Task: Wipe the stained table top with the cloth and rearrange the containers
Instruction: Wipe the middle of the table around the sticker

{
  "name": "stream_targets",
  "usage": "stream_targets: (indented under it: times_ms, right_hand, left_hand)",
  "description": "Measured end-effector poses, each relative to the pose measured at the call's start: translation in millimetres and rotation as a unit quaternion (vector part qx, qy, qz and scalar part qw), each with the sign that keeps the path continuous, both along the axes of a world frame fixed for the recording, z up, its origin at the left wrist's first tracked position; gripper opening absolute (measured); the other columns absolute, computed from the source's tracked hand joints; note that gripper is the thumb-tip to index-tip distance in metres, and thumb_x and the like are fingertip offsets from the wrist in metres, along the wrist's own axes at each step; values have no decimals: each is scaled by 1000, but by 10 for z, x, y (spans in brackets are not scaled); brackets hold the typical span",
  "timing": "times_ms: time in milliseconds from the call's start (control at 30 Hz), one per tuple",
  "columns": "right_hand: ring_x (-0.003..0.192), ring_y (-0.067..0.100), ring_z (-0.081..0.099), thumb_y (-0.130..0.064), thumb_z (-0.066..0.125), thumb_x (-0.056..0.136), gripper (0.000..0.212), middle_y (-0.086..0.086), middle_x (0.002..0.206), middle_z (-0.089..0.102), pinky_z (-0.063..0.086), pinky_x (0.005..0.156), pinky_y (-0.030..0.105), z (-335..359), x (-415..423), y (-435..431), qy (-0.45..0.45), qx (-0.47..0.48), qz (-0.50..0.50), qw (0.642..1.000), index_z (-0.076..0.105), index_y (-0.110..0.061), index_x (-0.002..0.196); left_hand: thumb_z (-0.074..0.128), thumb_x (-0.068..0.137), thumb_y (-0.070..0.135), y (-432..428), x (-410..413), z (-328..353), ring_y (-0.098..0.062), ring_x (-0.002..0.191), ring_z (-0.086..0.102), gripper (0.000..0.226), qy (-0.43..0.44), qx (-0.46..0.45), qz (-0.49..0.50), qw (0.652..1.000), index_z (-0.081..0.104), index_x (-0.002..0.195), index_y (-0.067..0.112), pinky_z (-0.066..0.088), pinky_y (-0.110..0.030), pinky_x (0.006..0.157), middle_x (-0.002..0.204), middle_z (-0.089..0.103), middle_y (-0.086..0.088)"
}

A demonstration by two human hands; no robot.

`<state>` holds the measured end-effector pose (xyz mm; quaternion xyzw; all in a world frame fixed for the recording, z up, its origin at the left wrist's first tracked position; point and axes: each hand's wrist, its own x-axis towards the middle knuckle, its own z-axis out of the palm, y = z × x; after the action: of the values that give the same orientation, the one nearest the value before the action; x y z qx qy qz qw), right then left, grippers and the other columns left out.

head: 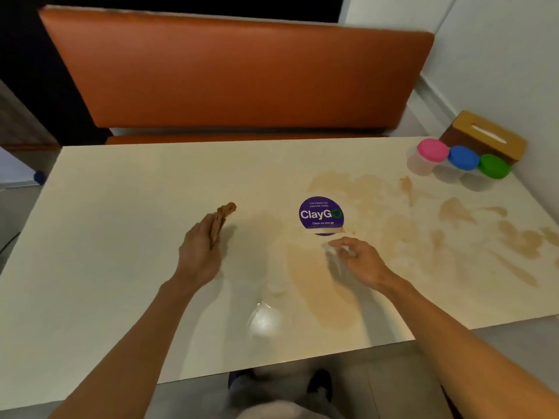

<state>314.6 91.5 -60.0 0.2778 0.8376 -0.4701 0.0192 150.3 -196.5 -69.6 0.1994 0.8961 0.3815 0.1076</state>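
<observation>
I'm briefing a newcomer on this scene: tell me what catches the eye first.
The brown stains smeared over the right half of the pale table, around a purple round sticker at its middle. The left hand holds a brown cloth. Three tubs with pink, blue and green lids sit at the far right corner.

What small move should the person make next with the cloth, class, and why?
Probably lower the left hand, which grips the brown cloth above the table top, onto the tan stain just to its right: smears still cover the right half.
</observation>
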Motion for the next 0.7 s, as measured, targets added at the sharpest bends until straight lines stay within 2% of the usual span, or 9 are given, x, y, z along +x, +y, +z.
stream_targets:
  times_ms: [67, 133, 233, 333, 433, 500, 600, 700]
  right_hand:
    - [120, 28, 55, -3, 57, 93, 24, 13, 123, 62, 42, 102, 32, -202, 122, 284, -17, 75, 27, 997, 68, -22, 103]
    - [135, 30, 42, -9, 56, 94, 27, 18, 138, 52, 32, 113, 38, -358, 217, 497, -63, 142, 68, 985, 68, -18, 117]
    - [145, 32, 19, -25, 48, 98, 38, 12, 157, 28, 17, 119, 41, -564, 359, 683, -121, 216, 121, 961, 55, -28, 135]
    - [149, 30, 6, -39, 34, 100, 43, 5, 161, 15, 10, 121, 43, -663, 449, 717, -126, 264, 159, 943, 41, -40, 142]
    - [149, 28, 1, -43, 24, 98, 48, 0, 162, 10, 6, 120, 41, -639, 464, 725, -131, 269, 165, 940, 35, -43, 144]
    - [148, 28, 2, -46, 17, 94, 54, 0, 163, 9, 6, 118, 42, -620, 474, 727, -135, 278, 175, 935, 33, -44, 145]
    - [148, 29, 2, -44, 17, 99, 49, 0, 163, 7, 6, 117, 43, -622, 472, 762, -140, 282, 191, 930, 30, -45, 146]
    - [148, 29, 0, -47, 14, 96, 53, 1, 163, 5, 5, 117, 43, -639, 476, 767, -141, 286, 198, 927, 28, -45, 147]
  left_hand:
    - [27, 98, 42, 111, 98, -273, -24, 147, 19, 53, -14, -143, 6, 990, 26, 150, 31, 20, -46, 116, 159, 24, 6]
    - [34, 99, 33, 265, 356, -492, -28, 149, -3, 61, -35, -243, -25, 969, 8, 154, 28, 2, -53, 117, 163, 3, 4]
    - [38, 95, 23, 434, 656, -680, -25, 146, -21, 74, -17, -274, -8, 962, -8, 154, 27, -13, -59, 112, 161, -15, 7]
    - [41, 94, 24, 499, 804, -700, -24, 147, -20, 77, -14, -279, 18, 960, -7, 154, 27, -11, -60, 113, 161, -14, 7]
    - [43, 90, 22, 657, 1158, -709, -27, 147, -17, 80, -3, -282, 24, 959, -5, 154, 25, -7, -62, 113, 162, -10, 4]
    - [45, 84, 23, 743, 1414, -745, -29, 148, -8, 82, 4, -276, 29, 961, 4, 155, 24, -3, -65, 111, 163, 0, 0]
    - [51, 77, 24, 858, 1745, -795, -29, 148, 3, 85, 10, -289, 34, 957, 15, 154, 23, 7, -68, 110, 162, 13, -2]
    - [66, 69, 21, 979, 2036, -768, -32, 146, 14, 92, 13, -306, 30, 952, 24, 152, 20, 20, -69, 107, 159, 24, -5]
